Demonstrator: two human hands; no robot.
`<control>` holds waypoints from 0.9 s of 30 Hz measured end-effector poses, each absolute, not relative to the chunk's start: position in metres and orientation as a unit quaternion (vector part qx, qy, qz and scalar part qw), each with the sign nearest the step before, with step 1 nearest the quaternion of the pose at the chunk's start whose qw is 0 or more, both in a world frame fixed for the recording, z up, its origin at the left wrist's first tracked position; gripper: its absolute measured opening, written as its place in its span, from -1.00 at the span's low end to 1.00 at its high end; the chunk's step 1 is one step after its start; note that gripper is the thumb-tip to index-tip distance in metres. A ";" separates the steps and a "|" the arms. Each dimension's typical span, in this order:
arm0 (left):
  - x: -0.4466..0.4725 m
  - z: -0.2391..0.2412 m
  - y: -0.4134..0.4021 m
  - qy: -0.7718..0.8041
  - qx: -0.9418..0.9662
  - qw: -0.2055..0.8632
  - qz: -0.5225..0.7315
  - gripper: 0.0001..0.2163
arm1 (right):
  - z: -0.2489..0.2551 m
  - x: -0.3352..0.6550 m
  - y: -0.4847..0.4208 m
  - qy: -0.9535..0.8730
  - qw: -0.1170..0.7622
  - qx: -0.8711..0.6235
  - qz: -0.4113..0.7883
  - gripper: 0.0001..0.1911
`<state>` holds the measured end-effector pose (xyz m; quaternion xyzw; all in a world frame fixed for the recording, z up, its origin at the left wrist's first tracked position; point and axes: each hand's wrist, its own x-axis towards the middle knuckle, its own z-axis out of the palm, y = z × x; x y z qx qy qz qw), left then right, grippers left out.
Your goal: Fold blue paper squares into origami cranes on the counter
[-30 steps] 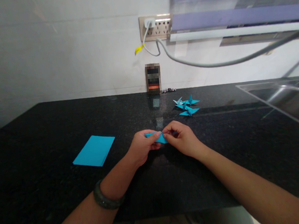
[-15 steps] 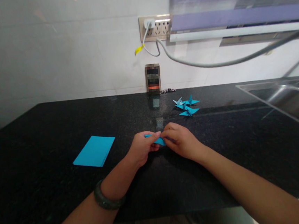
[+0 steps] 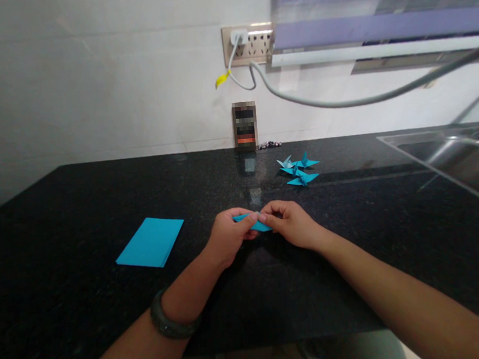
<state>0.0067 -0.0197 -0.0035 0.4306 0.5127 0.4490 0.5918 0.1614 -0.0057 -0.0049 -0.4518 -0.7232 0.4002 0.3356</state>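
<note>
A small piece of folded blue origami paper [image 3: 262, 225] is held between both hands above the dark counter. My left hand [image 3: 231, 233] pinches its left part, the thumb lying on top and the fingers underneath. My right hand [image 3: 291, 222] grips the right end with thumb and index finger, its thumb tip close to the left one. Fingers hide much of the paper, so its exact folded shape cannot be made out. Beyond the right hand several folded paper cranes [image 3: 303, 179] sit in a cluster, one paler than the others.
A stack of blue paper sheets [image 3: 150, 243] lies left of my hands on the black countertop [image 3: 79, 216]. A blurred-out phone-like object [image 3: 245, 126] leans on the wall beside a beaded string [image 3: 270, 144]. At right is a metal sink [image 3: 451, 155]; a grey cable [image 3: 333, 104] hangs from the socket [image 3: 253, 45].
My right hand has shifted its grip: its thumb now lies along the paper's right end, near the left thumb. More of the paper's lower edge shows. The left hand has hardly moved.
</note>
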 end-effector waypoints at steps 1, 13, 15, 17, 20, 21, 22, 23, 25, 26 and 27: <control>0.007 -0.004 -0.020 0.513 0.434 0.589 0.449 -0.79 | -0.005 0.162 -0.006 -0.714 0.341 -0.449 0.416 -0.75; 0.007 -0.003 -0.019 0.518 0.452 0.585 0.430 -0.77 | -0.006 0.161 -0.006 -0.664 0.332 -0.456 0.491 -0.73; 0.006 -0.004 -0.018 0.516 0.458 0.584 0.429 -0.77 | -0.006 0.161 -0.006 -0.663 0.333 -0.458 0.490 -0.74; 0.005 -0.005 -0.019 0.515 0.466 0.580 0.425 -0.76 | -0.007 0.161 -0.006 -0.661 0.334 -0.457 0.493 -0.74; 0.004 -0.004 -0.019 0.517 0.482 0.569 0.420 -0.78 | -0.007 0.161 -0.006 -0.660 0.335 -0.456 0.494 -0.76; 0.004 -0.004 -0.019 0.517 0.487 0.565 0.420 -0.79 | -0.007 0.161 -0.006 -0.662 0.335 -0.456 0.492 -0.77; 0.004 -0.004 -0.019 0.518 0.492 0.559 0.420 -0.79 | -0.006 0.161 -0.006 -0.665 0.336 -0.455 0.489 -0.78; 0.004 -0.004 -0.019 0.520 0.498 0.551 0.422 -0.80 | -0.006 0.162 -0.006 -0.670 0.339 -0.453 0.481 -0.79; 0.004 -0.004 -0.019 0.525 0.515 0.528 0.425 -0.81 | -0.006 0.162 -0.006 -0.686 0.348 -0.449 0.455 -0.80; 0.004 -0.004 -0.019 0.528 0.525 0.514 0.426 -0.81 | -0.006 0.162 -0.006 -0.694 0.353 -0.448 0.438 -0.81; 0.005 -0.004 -0.019 0.532 0.534 0.500 0.426 -0.81 | -0.006 0.162 -0.006 -0.702 0.357 -0.449 0.423 -0.81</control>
